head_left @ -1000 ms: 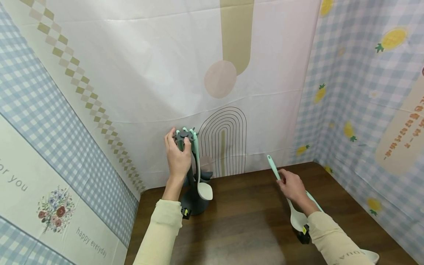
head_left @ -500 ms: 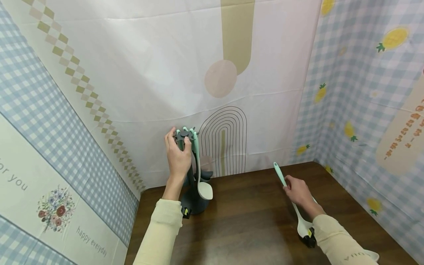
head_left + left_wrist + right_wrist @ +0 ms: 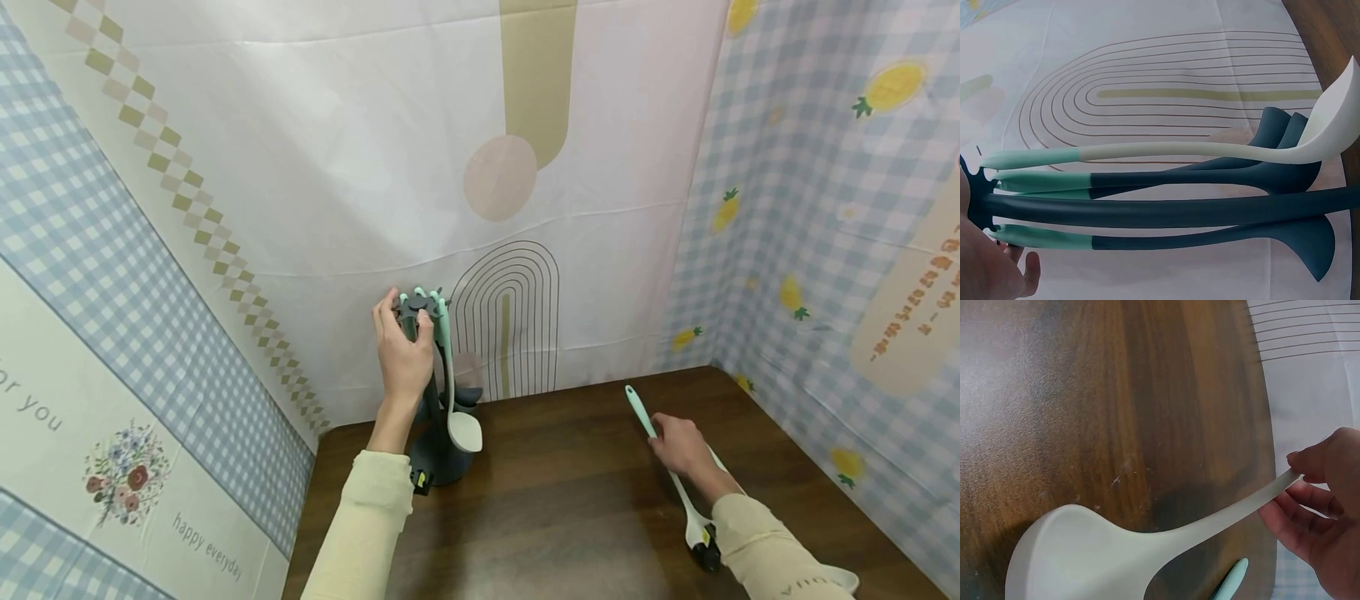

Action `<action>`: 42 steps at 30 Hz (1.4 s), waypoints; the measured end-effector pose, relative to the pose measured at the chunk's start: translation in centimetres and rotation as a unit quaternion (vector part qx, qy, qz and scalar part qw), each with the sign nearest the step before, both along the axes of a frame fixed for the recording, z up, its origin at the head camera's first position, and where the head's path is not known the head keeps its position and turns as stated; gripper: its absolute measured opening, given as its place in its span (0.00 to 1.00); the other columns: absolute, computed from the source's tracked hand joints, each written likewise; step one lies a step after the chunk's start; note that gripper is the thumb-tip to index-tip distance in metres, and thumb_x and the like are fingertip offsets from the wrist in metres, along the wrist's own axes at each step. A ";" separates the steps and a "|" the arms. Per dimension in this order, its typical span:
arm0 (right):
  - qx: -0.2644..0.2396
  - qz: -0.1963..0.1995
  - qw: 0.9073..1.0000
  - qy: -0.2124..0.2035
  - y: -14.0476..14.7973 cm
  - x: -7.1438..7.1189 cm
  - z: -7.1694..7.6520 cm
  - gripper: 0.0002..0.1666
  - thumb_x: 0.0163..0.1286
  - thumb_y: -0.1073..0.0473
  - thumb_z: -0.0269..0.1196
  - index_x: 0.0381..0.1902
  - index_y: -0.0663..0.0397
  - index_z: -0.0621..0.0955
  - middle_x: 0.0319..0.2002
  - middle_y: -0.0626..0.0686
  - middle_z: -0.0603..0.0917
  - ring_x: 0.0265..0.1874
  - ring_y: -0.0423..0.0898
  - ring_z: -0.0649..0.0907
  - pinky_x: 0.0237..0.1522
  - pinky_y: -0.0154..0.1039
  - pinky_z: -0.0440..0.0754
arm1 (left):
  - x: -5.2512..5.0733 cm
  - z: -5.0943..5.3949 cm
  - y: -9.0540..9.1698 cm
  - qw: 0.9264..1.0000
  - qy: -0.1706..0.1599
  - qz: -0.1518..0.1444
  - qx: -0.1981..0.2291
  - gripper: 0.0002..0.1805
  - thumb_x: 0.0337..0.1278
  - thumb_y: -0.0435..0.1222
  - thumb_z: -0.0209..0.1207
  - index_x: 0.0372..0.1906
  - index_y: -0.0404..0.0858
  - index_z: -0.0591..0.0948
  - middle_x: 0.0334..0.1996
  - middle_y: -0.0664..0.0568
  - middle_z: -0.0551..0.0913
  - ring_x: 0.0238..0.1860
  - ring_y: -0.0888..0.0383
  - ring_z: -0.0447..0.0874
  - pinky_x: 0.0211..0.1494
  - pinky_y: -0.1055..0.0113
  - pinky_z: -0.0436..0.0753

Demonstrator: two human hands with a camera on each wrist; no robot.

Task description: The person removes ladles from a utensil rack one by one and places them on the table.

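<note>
My left hand [image 3: 405,358] grips the top of a dark utensil stand [image 3: 418,307] at the table's back left. From the stand hang a white turner [image 3: 465,432] and several dark-headed utensils [image 3: 1179,242], all with mint-green handle ends. At the right of the table, my right hand [image 3: 682,450] pinches a white ladle [image 3: 678,492] partway along its handle. The ladle's mint-green end points to the back and its head toward me. In the right wrist view, the ladle's head [image 3: 1085,556] sits low over the wood, partly cut off by the frame.
Another white utensil [image 3: 842,577] lies at the right, partly hidden under my right sleeve; its mint handle end [image 3: 1232,582] shows beside the ladle. Patterned cloth walls [image 3: 615,275] border the brown table [image 3: 555,500] at the back and sides.
My right hand has moved a little to the right and toward me with the ladle, which has come lower. My left hand and the stand have not visibly moved.
</note>
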State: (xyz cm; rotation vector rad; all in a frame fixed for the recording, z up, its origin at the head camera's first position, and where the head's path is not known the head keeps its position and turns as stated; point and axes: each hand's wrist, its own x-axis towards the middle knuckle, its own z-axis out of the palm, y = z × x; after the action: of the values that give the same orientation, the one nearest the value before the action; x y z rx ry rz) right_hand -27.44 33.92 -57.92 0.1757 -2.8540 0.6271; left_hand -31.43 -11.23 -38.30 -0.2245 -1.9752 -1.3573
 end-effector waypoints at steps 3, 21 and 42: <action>0.004 -0.002 1.000 -0.021 0.2 0.1 -0.1 0.19 0.63 0.67 0.70 0.50 0.74 0.83 0.26 0.51 0.80 0.28 0.52 0.81 0.34 0.55 0.81 | 0.0 0.0 0.0 1.000 0.000 -0.001 0.000 0.33 0.77 0.42 0.55 0.80 0.34 0.63 0.74 0.41 0.66 0.72 0.45 0.70 0.69 0.44 0.75; 0.039 0.016 0.996 -0.083 1.8 0.5 -2.0 0.20 0.64 0.66 0.71 0.47 0.80 0.84 0.34 0.63 0.88 0.32 0.56 0.85 0.40 0.57 0.84 | -0.1 -0.2 -0.1 1.000 0.004 -0.003 -0.001 0.33 0.77 0.42 0.55 0.80 0.33 0.64 0.73 0.40 0.66 0.71 0.44 0.71 0.68 0.43 0.77; 0.040 -0.007 0.988 -0.150 2.1 1.2 -3.0 0.11 0.66 0.68 0.69 0.42 0.75 0.86 0.35 0.65 0.87 0.34 0.57 0.85 0.38 0.56 0.84 | -0.1 -0.1 -0.1 1.000 0.002 0.000 -0.004 0.34 0.77 0.41 0.55 0.80 0.34 0.63 0.74 0.42 0.66 0.71 0.45 0.72 0.68 0.45 0.77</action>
State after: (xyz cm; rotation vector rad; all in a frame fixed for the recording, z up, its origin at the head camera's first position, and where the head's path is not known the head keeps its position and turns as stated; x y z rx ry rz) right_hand -26.21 36.05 -60.89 0.0803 -3.1691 0.5795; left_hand -31.57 -11.37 -38.39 -0.2319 -1.9779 -1.3481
